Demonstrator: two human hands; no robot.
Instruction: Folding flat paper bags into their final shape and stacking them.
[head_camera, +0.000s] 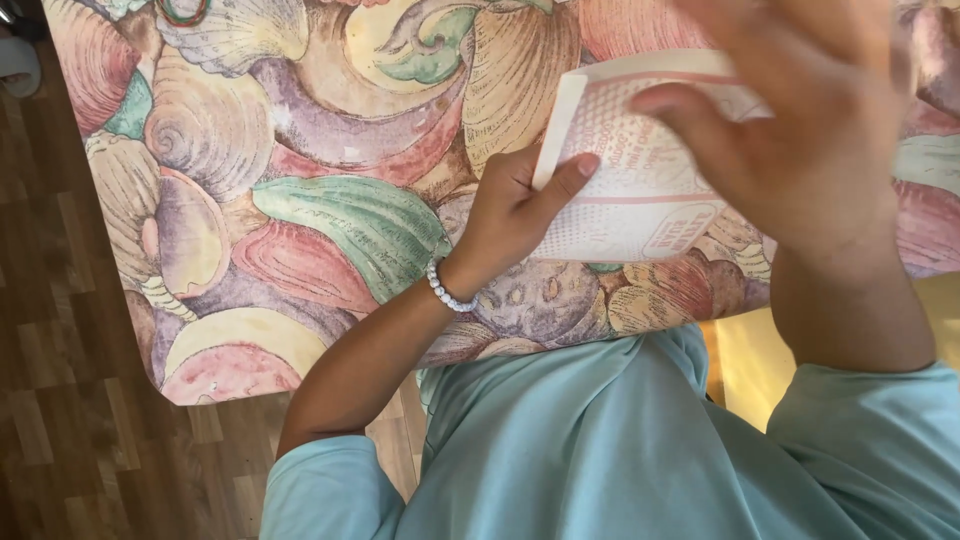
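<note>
While the left hand (510, 205) pinches the left edge of a white paper sheet with red print (640, 170), thumb on top, the right hand (800, 120) hovers spread open above it. Sheet held over the shell-patterned tablecloth (300, 200). Beaded bracelet (445, 290) on left wrist.

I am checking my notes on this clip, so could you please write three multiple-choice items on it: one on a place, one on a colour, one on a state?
1. Where is the folded cloth?
A. on the floor
B. over the patterned table
C. on a chair

2. What colour is the shirt?
A. light blue
B. red
C. black

3. What is the left hand doing?
A. hanging free
B. gripping the cloth's edge
C. flat on the floor

Answers: 1 B, it lies above the shell-print tabletop; 2 A, the sleeves show pale blue; 3 B, the thumb presses its edge, the right hand above.
</note>
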